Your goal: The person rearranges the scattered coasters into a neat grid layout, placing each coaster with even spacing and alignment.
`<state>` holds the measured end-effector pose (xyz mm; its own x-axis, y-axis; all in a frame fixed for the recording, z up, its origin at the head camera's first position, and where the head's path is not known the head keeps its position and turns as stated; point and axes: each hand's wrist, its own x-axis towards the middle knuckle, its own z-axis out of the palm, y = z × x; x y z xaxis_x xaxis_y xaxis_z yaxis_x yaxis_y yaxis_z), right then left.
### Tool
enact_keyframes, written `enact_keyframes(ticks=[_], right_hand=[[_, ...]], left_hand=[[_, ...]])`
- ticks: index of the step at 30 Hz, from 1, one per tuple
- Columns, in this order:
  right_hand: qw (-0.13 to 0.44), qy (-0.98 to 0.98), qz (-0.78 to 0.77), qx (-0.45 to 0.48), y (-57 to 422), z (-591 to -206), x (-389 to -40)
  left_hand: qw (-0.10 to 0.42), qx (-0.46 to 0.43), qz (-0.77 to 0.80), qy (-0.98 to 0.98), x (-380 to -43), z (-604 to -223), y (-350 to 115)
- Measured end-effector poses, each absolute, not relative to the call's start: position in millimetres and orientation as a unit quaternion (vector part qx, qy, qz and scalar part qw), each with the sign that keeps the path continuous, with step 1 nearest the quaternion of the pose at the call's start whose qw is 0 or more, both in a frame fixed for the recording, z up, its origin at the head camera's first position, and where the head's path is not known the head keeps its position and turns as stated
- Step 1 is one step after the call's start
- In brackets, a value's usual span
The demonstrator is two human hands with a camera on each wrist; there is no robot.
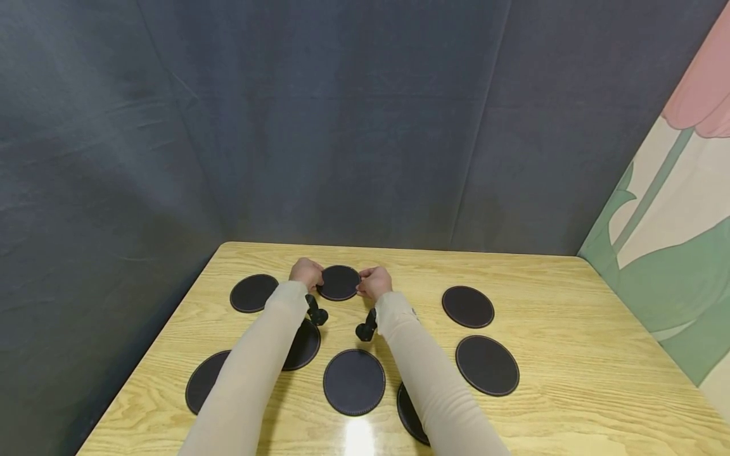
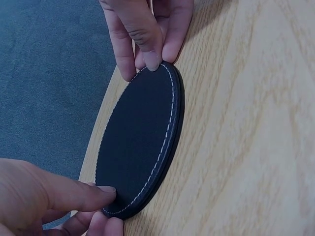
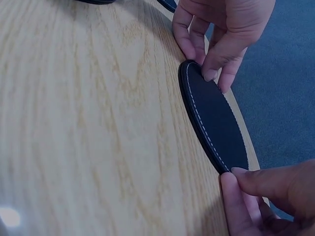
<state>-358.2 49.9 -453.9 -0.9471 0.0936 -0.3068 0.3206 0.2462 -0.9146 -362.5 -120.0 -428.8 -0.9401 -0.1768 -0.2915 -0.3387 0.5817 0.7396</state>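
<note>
A round black coaster (image 1: 339, 282) with pale stitching round its rim is at the far part of the wooden table. My left hand (image 1: 307, 272) pinches its left edge, the thumb lying on the top face in the left wrist view. At the opposite edge my right hand (image 1: 376, 282) pinches it between thumb and fingers, as the right wrist view shows. The coaster's side (image 2: 172, 142) looks layered; I cannot tell whether it is more than one piece. Whether it touches the tabletop is also unclear.
More black coasters lie spread about the table (image 1: 570, 329): one far left (image 1: 254, 293), one front centre (image 1: 354, 382), two at right (image 1: 468, 306), and several partly under my sleeves. A dark curtain (image 1: 365, 126) hangs behind, a flower-patterned cloth (image 1: 673, 266) at right.
</note>
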Motion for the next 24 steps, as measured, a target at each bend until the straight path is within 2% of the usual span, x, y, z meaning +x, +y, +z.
enact_keyframes(ticks=[24], right_hand=[[0.099, 0.778, -0.61, 0.116, 55.4, -447.5, -351.7]], left_hand=[[0.077, -0.119, 0.444, 0.885, -361.5, -432.4, -125.3]])
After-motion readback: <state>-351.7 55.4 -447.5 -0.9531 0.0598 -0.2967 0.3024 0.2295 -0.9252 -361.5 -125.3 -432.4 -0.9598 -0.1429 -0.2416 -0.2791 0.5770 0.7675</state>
